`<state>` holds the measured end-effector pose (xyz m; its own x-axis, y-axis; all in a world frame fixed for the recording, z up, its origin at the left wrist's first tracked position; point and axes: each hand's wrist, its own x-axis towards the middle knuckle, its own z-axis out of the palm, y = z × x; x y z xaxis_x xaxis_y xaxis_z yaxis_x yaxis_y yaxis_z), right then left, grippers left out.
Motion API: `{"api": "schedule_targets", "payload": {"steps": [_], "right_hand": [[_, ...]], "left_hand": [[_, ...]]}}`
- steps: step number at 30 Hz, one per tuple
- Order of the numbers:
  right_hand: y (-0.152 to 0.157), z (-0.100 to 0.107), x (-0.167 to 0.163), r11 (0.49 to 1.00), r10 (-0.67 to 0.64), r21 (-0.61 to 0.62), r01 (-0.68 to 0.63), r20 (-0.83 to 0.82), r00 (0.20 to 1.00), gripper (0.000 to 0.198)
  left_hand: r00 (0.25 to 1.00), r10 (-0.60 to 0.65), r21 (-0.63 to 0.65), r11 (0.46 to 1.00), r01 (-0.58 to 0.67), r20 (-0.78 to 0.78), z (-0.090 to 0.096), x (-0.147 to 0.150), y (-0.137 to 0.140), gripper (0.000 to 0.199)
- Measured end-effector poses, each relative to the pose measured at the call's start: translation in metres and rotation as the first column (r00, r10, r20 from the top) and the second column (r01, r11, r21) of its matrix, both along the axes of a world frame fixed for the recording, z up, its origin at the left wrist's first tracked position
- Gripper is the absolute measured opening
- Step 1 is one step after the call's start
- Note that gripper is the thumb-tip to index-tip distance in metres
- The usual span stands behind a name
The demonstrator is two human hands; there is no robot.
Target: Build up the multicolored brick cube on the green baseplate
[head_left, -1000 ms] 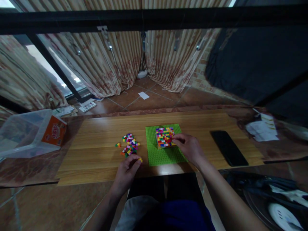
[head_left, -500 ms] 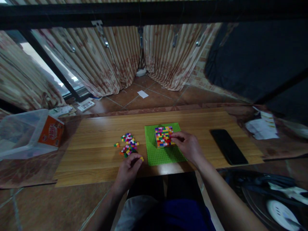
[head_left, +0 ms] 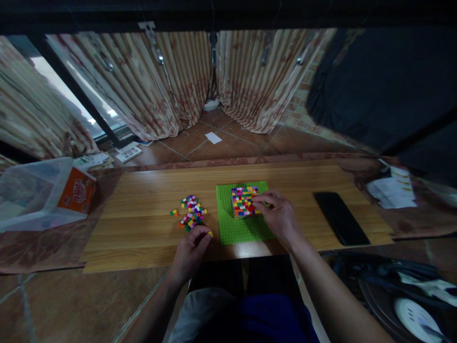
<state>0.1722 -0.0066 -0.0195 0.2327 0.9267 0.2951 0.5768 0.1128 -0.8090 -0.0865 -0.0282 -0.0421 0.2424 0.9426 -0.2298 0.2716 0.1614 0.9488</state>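
Wooden tabletop (head_left: pixel 150 224), bricks everywhere lol

Our left hand (head_left: pixel 189 250) pinches a yellow brick (head_left: pixel 210 234) near the loose pile (head_left: pixel 191 216); right hand (head_left: pixel 280 216) fingertips press the multicolored block (head_left: pixel 243 201), steadying it on the green baseplate (head_left: pixel 244 231).

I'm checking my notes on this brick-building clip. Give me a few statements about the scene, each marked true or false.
1. The right hand touches the multicoloured brick block on the green baseplate. True.
2. The left hand holds a yellow brick. True.
3. The loose bricks lie right of the baseplate. False: left of it.
4. The phone lies on the baseplate. False: on the table, to its right.
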Motion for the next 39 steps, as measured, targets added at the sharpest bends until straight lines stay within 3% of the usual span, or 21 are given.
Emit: {"api": "schedule_targets", "payload": {"steps": [13, 26, 39], "right_hand": [[0.003, -0.011, 0.006, 0.999, 0.039, -0.006, -0.04, -0.154, 0.987, 0.012], [0.004, -0.017, -0.004, 0.991, -0.13, -0.077, 0.109, -0.347, 0.929, 0.023], [0.008, -0.016, -0.006, 0.987, -0.143, -0.126, 0.101, -0.385, 0.912, 0.029]], "left_hand": [[1.0, -0.005, 0.02, 1.0, 0.006, -0.019, -0.001, 0.0, -0.002, 0.017], [0.999, 0.003, 0.034, 0.999, -0.001, -0.053, 0.01, 0.004, -0.003, 0.017], [0.996, -0.02, 0.089, 0.996, 0.028, -0.083, 0.007, 0.003, -0.003, 0.017]]}}
